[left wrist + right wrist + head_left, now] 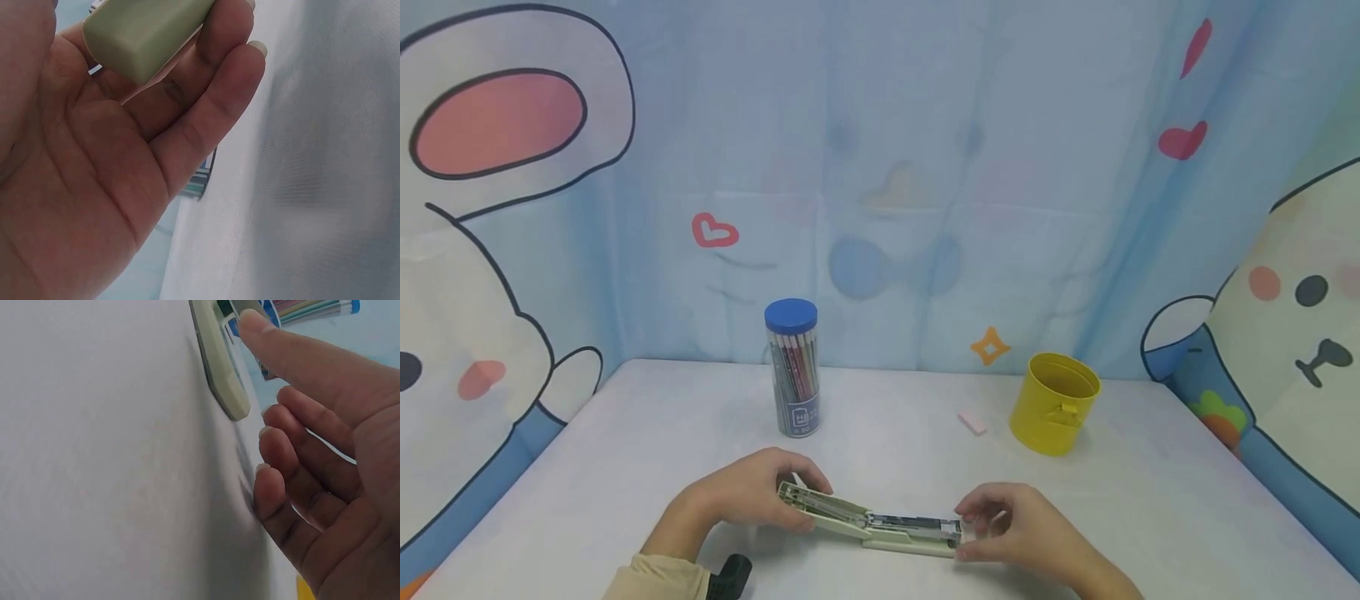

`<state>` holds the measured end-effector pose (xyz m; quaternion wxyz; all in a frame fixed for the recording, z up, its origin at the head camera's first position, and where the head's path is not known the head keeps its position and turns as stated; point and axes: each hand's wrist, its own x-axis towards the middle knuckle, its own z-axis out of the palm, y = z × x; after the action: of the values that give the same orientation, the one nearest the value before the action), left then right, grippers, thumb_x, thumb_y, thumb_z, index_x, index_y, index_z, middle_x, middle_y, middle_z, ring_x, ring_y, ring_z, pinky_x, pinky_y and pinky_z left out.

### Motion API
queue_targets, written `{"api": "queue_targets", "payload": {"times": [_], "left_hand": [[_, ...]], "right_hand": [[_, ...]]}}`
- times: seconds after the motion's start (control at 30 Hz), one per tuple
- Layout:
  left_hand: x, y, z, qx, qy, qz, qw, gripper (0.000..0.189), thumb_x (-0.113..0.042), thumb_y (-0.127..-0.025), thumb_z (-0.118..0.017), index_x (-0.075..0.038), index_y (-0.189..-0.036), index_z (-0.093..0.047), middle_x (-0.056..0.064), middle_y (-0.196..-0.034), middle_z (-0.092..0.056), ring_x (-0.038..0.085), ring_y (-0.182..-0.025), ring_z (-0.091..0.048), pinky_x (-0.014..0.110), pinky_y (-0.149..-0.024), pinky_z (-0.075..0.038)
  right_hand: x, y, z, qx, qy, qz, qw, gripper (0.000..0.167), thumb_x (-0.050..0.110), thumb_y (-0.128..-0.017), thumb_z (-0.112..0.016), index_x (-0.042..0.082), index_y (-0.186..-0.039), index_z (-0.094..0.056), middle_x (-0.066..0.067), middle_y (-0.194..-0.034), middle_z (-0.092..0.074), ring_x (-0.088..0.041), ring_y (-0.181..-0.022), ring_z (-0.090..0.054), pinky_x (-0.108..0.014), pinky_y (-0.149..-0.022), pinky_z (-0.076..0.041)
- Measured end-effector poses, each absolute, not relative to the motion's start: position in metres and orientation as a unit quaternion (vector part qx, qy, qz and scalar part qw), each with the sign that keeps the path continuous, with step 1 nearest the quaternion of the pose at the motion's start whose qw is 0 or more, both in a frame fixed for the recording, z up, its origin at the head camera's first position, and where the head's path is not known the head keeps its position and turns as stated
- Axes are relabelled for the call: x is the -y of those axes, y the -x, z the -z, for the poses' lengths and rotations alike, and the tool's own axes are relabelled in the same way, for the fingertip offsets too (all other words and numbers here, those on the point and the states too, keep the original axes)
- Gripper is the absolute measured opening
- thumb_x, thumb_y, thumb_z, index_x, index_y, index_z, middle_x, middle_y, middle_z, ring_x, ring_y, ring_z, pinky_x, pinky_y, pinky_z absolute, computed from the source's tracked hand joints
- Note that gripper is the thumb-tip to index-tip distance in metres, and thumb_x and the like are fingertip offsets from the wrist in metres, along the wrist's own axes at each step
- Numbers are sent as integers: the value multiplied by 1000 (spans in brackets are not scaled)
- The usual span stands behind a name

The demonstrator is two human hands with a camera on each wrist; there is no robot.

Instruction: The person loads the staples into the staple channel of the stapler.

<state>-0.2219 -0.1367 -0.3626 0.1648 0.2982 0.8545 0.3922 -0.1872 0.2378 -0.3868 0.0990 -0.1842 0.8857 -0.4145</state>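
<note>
A pale green stapler [913,546] lies spread open in the head view, its top arm folded out to the left and its metal staple rail exposed along the base. My left hand [756,492] grips the end of the top arm between thumb and fingers. In the left wrist view the stapler's blunt green end [134,47] rests against the curled fingers. At the base's right end, my right hand [1026,529] pinches with thumb and forefinger. The right wrist view shows the thumb [300,353] at the metal rail, the other fingers loosely bent below.
Behind the left hand stands a clear tube of pencils [793,375] with a blue lid. A yellow bucket [1048,417] is at the back right, with a small pink eraser-like block [972,422] beside it. A printed curtain [895,125] hangs behind the white table [685,408].
</note>
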Motion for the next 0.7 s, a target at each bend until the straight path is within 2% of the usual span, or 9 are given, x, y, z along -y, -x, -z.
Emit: {"api": "queue_targets", "payload": {"times": [0.27,0.53,0.7], "left_hand": [[140,222,364,-855,-294,-392,168,33,-24,-76,-84,-28,-108,-74,-13,-101,-68,15,-87,-58,35,-79,-47],[148,223,360,-856,-285,-396,168,34,-24,-76,-86,-23,-107,-75,-7,-93,-68,14,-66,-55,30,-59,-45],[148,222,357,-851,-281,-407,174,33,-21,-76,-85,-21,-108,-75,-5,-86,-69,13,-62,-53,29,-56,-44]], "right_hand": [[-243,189,395,-888,142,421,121,43,34,-66,-94,13,-99,-74,0,-84,-62,-21,-79,-53,-26,-64,-45],[-245,190,399,-882,148,431,122,44,33,-67,-94,13,-101,-76,0,-86,-62,-20,-80,-53,-25,-64,-45],[-246,189,400,-878,161,435,121,39,27,-70,-93,12,-102,-76,-1,-87,-62,-19,-79,-53,-25,-64,-45]]}}
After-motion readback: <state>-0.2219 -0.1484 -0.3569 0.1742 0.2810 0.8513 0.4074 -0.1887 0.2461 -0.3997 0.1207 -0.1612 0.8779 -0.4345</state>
